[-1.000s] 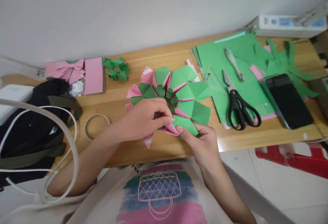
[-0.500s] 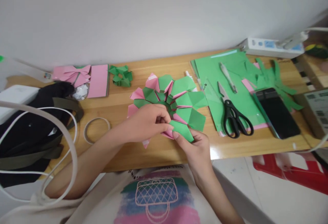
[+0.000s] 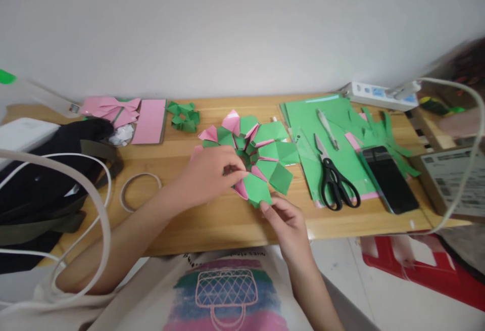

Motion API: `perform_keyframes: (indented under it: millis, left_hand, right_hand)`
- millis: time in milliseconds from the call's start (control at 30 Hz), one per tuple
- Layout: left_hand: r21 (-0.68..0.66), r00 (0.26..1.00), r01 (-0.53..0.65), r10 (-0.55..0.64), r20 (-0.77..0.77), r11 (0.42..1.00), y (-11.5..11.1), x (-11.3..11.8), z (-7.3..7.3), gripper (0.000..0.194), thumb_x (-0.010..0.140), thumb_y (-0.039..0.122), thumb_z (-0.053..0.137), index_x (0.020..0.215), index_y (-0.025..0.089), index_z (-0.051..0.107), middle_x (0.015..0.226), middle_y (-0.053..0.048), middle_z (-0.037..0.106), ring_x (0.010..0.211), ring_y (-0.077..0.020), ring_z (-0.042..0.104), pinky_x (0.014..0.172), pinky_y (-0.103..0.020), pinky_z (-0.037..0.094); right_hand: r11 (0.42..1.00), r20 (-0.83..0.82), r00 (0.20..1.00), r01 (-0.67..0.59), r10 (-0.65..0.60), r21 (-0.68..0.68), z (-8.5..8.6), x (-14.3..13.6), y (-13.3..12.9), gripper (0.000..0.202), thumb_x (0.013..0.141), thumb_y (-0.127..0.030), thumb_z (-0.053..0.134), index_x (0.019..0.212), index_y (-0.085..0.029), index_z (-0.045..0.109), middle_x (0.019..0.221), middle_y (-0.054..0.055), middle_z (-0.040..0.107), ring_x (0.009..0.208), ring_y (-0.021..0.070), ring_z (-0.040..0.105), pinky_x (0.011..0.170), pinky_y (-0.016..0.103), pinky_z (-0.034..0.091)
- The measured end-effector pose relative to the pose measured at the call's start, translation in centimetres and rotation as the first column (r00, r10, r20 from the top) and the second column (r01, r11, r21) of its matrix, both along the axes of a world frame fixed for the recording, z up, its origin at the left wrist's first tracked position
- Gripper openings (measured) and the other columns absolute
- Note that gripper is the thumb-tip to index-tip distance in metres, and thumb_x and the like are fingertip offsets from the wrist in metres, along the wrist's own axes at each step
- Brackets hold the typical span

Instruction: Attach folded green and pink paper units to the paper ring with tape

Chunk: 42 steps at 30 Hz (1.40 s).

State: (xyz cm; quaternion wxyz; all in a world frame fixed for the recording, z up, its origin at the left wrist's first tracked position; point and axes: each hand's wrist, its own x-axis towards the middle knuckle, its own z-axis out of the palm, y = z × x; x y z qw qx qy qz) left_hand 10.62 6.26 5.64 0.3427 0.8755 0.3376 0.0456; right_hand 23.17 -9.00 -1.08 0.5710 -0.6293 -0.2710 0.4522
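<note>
A ring-shaped origami flower [image 3: 270, 131] of folded green and pink paper lies on the wooden table in front of me. My left hand [image 3: 217, 174] reaches over its near left side, thumb and fingers pinching the inner edge of a petal close to the centre. Part of the flower is hidden beneath that hand. My right hand [image 3: 286, 217] grips the outer tip of the same green petal [image 3: 254, 189] between thumb and fingers, near the table's front edge. A pink fold shows along the petal's left side.
Black scissors [image 3: 335, 182], a cutter [image 3: 328, 129] and a phone [image 3: 390, 179] lie on green sheets [image 3: 303, 169] at right. At left are a tape roll [image 3: 123, 192], pink paper [image 3: 149, 124], a green folded ring [image 3: 184, 117], a black bag [image 3: 79, 139] and a white cable [image 3: 108, 220].
My right hand has moved down and slightly left, to the petal's outer tip. The petal now lies more spread out toward me. The view has shifted slightly.
</note>
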Motion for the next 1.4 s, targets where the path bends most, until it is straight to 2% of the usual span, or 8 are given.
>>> perform_keyframes:
  millis: [167,433,567,667,867,1100,1233,1400]
  left_hand:
    - [0.341,0.988,0.048,-0.094,0.12,0.939,-1.2,-2.4,-0.2,0.021,0.095,0.025,0.05,0.088,0.018,0.068,0.096,-0.006,0.067,0.089,-0.02,0.061,0.08,-0.035,0.046]
    - [0.517,0.977,0.002,-0.111,0.18,0.856,-3.0,-5.2,-2.9,0.019,0.094,0.028,0.054,0.105,0.016,0.064,0.113,-0.01,0.067,0.111,-0.0249,0.058,0.098,-0.042,0.042]
    - [0.458,0.966,-0.012,-0.108,0.235,0.889,-3.8,-5.8,-3.4,0.025,0.09,0.032,0.06,0.109,0.017,0.062,0.112,-0.009,0.068,0.111,-0.0254,0.059,0.098,-0.043,0.043]
    - [0.374,0.949,0.063,-0.172,0.265,0.925,-4.5,-6.4,-3.0,0.049,0.079,0.047,0.072,0.114,0.016,0.06,0.118,-0.011,0.066,0.114,-0.0269,0.058,0.103,-0.045,0.04]
    - [0.415,0.961,0.147,-0.229,0.155,0.898,-5.7,-6.5,-3.5,0.061,0.07,0.045,0.08,0.118,0.015,0.058,0.119,-0.012,0.064,0.115,-0.0291,0.055,0.104,-0.047,0.039]
    - [0.562,0.961,-0.039,-0.123,0.247,0.826,-5.7,-5.4,-5.2,0.02,0.087,0.019,0.06,0.105,0.012,0.063,0.102,-0.011,0.071,0.097,-0.0257,0.062,0.09,-0.042,0.048]
    - [0.586,0.935,-0.197,-0.03,0.354,0.786,-5.5,-5.4,-5.9,0.021,0.091,0.015,0.049,0.104,0.014,0.064,0.099,-0.01,0.073,0.096,-0.0241,0.064,0.089,-0.041,0.048]
    - [0.601,0.916,-0.279,0.021,0.4,0.749,-5.3,-5.9,-6.5,0.016,0.092,0.02,0.051,0.094,0.019,0.067,0.104,-0.01,0.072,0.106,-0.0247,0.062,0.093,-0.044,0.047]
  right_hand:
    - [0.999,-0.079,0.996,0.045,-0.047,-0.024,0.0,-0.5,-0.2,0.018,0.072,-0.038,0.073,0.065,-0.021,0.07,0.065,-0.001,0.064,0.065,0.0133,0.055,0.065,0.025,0.044]
    - [0.996,-0.081,0.993,0.084,-0.084,0.002,-0.2,-2.1,0.7,0.025,0.071,-0.042,0.073,0.063,-0.02,0.066,0.057,0.0,0.063,0.057,0.0136,0.056,0.059,0.026,0.046]
    - [0.993,-0.003,0.993,0.115,-0.115,0.022,-0.3,-1.4,0.3,0.025,0.069,-0.04,0.07,0.056,-0.02,0.061,0.052,-0.003,0.057,0.051,0.0116,0.05,0.051,0.025,0.042]
    - [0.995,0.05,0.994,0.091,-0.093,0.033,-0.1,0.2,-0.3,0.022,0.066,-0.035,0.071,0.053,-0.02,0.062,0.051,-0.003,0.055,0.051,0.0108,0.048,0.05,0.024,0.04]
    - [0.999,0.084,0.996,0.002,-0.006,0.042,-0.2,2.3,-0.4,0.026,0.064,-0.038,0.075,0.05,-0.019,0.065,0.052,0.0,0.058,0.053,0.0128,0.052,0.052,0.026,0.045]
    - [0.995,0.013,0.998,0.066,-0.067,0.079,0.3,1.3,2.2,0.034,0.057,-0.045,0.079,0.051,-0.019,0.06,0.051,-0.004,0.05,0.049,0.0095,0.045,0.044,0.022,0.042]
    - [0.993,-0.041,0.996,0.08,-0.077,0.088,0.6,0.9,3.3,0.034,0.055,-0.045,0.079,0.053,-0.019,0.059,0.052,-0.004,0.052,0.049,0.0094,0.046,0.043,0.022,0.042]
    - [0.991,-0.061,0.994,0.093,-0.087,0.097,0.3,0.9,3.6,0.032,0.056,-0.045,0.08,0.059,-0.019,0.062,0.055,-0.003,0.057,0.049,0.0096,0.049,0.044,0.023,0.042]
